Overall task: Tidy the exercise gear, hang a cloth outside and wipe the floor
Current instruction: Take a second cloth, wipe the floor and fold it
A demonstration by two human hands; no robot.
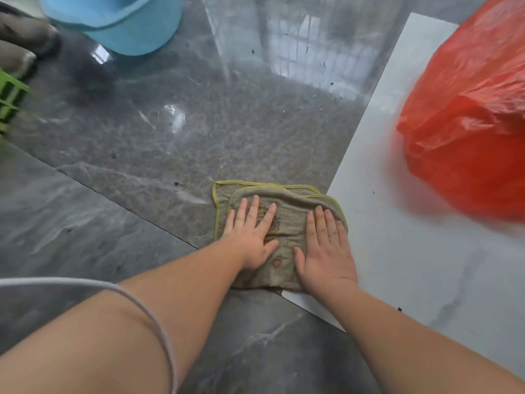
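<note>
In the head view, a folded grey-brown cloth (pixel 287 223) with yellow-green edging is pressed flat against the floor (pixel 127 155) by both hands. The left hand (pixel 251 237) is laid palm down on the cloth's left part, its fingers straight and slightly spread. The right hand (pixel 325 251) is laid palm down just beside it, its fingers straight and held close together. Nothing is pinched by either hand. The near edge of the cloth is hidden under the wrists, and faint stains are seen between the hands.

The cloth is lying across the seam where dark grey tile meets a white tile (pixel 397 237), which runs off right of the right hand. Beyond the right hand, a red plastic bag (pixel 468 115) is cut off by the frame, its contents hidden. Far ahead of the left hand, a blue bucket (pixel 119 21) is cropped at the top edge. A green slatted object (pixel 8 103), cut off, cannot be identified. A grey cord (pixel 136 305) is draped across the left forearm.
</note>
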